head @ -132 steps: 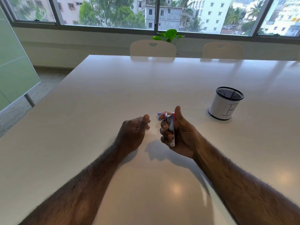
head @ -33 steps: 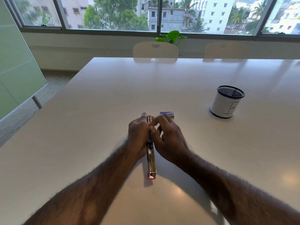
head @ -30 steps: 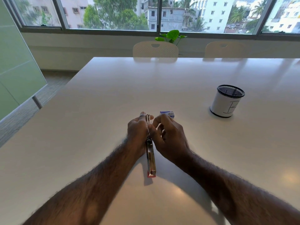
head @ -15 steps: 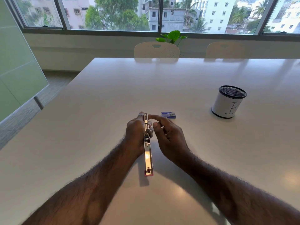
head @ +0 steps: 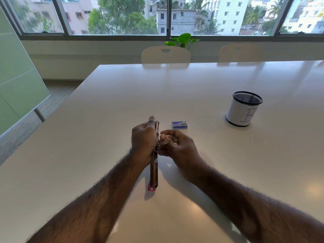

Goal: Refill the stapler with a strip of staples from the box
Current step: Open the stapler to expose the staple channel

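Observation:
The stapler (head: 154, 170) is swung fully open into one long metal strip with a red end near me. My left hand (head: 142, 137) grips its far half from the left, holding it just above the white table (head: 105, 109). My right hand (head: 177, 145) sits close on the right of the stapler's hinge, fingers curled, with a small silvery piece pinched at the fingertips; it looks like a staple strip but is too small to be sure. The small blue-and-white staple box (head: 179, 125) lies shut on the table just beyond my right hand.
A black mesh pen cup (head: 244, 108) wrapped in white paper stands at the right. Two white chairs (head: 165, 54) stand at the table's far edge, with a green plant (head: 183, 40) behind them by the window. The table's left edge drops to the floor.
The stapler, earlier folded in my right hand, is now unfolded and held by my left. In the last second my right fingers drew slightly back from the stapler's channel.

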Tool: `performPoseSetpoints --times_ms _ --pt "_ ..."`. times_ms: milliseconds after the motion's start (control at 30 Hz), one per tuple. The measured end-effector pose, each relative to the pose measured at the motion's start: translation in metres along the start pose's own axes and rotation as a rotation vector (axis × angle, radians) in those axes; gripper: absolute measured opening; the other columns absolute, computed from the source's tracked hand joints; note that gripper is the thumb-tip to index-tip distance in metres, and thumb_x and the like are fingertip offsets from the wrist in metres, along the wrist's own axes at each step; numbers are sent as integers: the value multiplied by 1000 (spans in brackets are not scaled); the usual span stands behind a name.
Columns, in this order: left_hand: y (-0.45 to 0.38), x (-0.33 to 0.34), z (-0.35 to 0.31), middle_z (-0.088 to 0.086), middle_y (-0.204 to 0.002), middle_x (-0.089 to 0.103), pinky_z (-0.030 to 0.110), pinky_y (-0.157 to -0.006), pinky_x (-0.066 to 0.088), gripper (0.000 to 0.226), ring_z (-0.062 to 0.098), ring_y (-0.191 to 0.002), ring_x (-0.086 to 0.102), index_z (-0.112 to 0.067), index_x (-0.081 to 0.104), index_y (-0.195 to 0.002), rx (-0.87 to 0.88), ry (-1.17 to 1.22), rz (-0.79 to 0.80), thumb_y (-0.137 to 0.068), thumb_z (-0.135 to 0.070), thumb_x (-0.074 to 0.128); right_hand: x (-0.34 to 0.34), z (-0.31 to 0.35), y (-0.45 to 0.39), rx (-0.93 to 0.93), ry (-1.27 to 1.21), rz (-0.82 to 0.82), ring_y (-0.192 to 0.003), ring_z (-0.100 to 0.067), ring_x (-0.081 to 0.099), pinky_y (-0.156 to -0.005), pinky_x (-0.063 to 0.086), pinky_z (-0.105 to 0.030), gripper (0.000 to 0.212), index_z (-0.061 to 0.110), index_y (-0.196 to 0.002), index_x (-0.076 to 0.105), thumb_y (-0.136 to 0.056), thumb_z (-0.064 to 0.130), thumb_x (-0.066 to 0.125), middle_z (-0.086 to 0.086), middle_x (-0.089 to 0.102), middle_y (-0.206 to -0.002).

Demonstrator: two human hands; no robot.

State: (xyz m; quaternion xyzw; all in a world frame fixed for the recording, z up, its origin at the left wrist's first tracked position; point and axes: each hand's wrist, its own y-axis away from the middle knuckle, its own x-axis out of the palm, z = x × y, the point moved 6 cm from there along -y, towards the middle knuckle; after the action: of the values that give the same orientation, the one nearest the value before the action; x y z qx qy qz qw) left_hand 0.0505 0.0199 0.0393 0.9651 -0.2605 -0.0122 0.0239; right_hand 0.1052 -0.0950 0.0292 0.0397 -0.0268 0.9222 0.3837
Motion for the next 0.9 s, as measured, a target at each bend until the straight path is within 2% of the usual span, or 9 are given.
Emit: performPoseSetpoints --times_ms 133,200,233,300,433,567,700,833,900 --pt "1 3 -22 -10 -50 60 15 -43 42 42 2 -43 54 -12 72 -71 297 -343 -4 -95 -42 54 8 -10 5 352 -531 106 -75 -18 69 -75 61 -26 29 -3 -109 60 -101 20 47 -15 68 -86" --pt "9 5 -36 -6 -74 76 6 -50 39 36 0 -60 64 -11 77 -91 491 -452 1 -94 -40 56 16 -10 10 424 -597 166 -76 -18 69 -73 61 -25 28 -3 -107 62 -101 19 46 -15 71 -85" --pt "13 7 -43 0 -90 79 5 -56 39 36 7 -73 70 -10 76 -101 584 -514 -3 -94 -40 57 19 -11 12 440 -594 187 -75 -17 71 -69 61 -24 28 -2 -103 64 -102 17 45 -14 72 -82" --pt "20 13 -47 5 -100 78 8 -60 42 38 17 -82 73 -11 74 -107 708 -629 15 -93 -42 57 23 -12 16 458 -580 193 -70 -15 73 -63 58 -22 31 -1 -97 67 -103 15 40 -11 74 -76" --pt "24 21 -46 5 -99 78 24 -69 57 38 20 -81 73 -14 73 -109 773 -763 65 -92 -45 58 23 -14 17 509 -641 220 -75 -20 74 -66 60 -26 45 -2 -85 72 -104 12 35 -15 74 -80" --pt "22 25 -43 4 -94 78 21 -63 52 40 17 -69 68 -14 74 -105 742 -862 90 -89 -48 60 28 -14 20 528 -661 289 -78 -21 73 -70 61 -28 55 0 -75 78 -104 12 32 -17 72 -83" --pt "24 28 -40 4 -92 77 30 -66 59 42 20 -71 68 -15 73 -105 702 -964 111 -89 -50 58 30 -12 21 522 -697 325 -76 -21 73 -69 60 -26 56 -1 -77 77 -104 13 30 -17 72 -80" --pt "23 23 -54 5 -89 77 21 -57 51 39 16 -68 66 -13 74 -100 758 -864 80 -92 -46 56 24 -9 19 554 -653 312 -64 -18 69 -62 60 -25 41 -2 -80 71 -100 10 38 -15 68 -73" --pt "23 25 -55 5 -89 77 21 -59 54 38 15 -67 66 -12 74 -100 784 -842 95 -93 -45 55 22 -10 17 580 -669 306 -61 -18 69 -60 59 -24 44 -2 -78 72 -100 11 36 -15 69 -72"
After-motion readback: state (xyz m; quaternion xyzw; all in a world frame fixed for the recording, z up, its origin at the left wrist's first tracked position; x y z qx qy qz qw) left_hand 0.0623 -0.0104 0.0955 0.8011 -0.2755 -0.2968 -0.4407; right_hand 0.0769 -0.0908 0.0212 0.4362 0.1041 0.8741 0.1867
